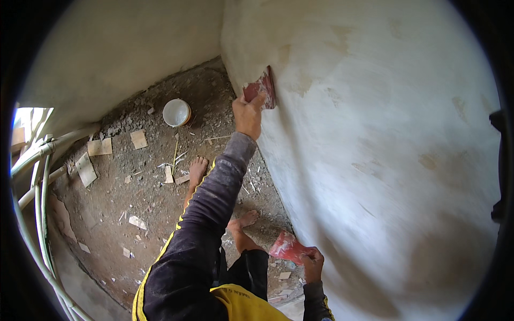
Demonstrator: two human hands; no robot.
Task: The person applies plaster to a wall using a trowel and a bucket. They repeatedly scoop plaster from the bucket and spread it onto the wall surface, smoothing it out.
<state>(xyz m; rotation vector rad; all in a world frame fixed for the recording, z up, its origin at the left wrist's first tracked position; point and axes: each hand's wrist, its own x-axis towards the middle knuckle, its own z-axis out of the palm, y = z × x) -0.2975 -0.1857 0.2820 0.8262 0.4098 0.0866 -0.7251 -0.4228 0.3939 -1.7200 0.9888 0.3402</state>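
My left arm, in a dark sleeve with yellow piping, reaches forward to the wall. My left hand (248,115) is closed on a red putty spreader (259,91) smeared with white, its far edge against the pale wall (375,117). Lower down and closer to my body, my right hand (312,264) grips a second red putty spreader (289,247), which carries white putty. This one is held beside the foot of the wall; whether it touches the wall I cannot tell.
A white bucket (176,113) stands on the dirt floor (107,214) near the corner. Scraps of board (85,169) and rubble lie scattered about. Bundled pale poles (40,155) lean at the left. My bare feet (198,169) are near the wall.
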